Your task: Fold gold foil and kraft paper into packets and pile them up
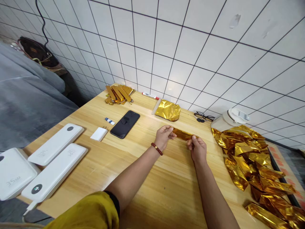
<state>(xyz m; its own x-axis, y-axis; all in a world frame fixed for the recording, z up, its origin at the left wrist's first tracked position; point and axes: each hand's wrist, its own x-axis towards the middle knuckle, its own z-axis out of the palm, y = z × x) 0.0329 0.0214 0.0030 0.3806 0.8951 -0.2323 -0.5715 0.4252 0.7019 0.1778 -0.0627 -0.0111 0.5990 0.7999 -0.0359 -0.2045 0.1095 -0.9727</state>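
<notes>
Two ends: the left end of the gold strip (183,134) is pinched by the left hand (164,136), the right end by the right hand (198,149); both hands are closed, thumbs uppermost.
Strip: held directly between the hands, above the middle of the desk (152,206); whether its lower edge is rested on the wood cannot quite be told from this angle.
Long axis: stretched crosswise from hand to hand, the right end set a little lower in view; neither hand is nearer, since one end is gripped by each.
Foil sheet (168,110): laid beyond the strip, toward the wall (143,41), with a marker (149,95) beside it.
Strip pile (119,94): stacked loosely at the far left corner.
Loose foil (252,156): heaped to the right of the right hand, near a cup (224,120).
Phone (125,124): placed left of the left hand.
</notes>
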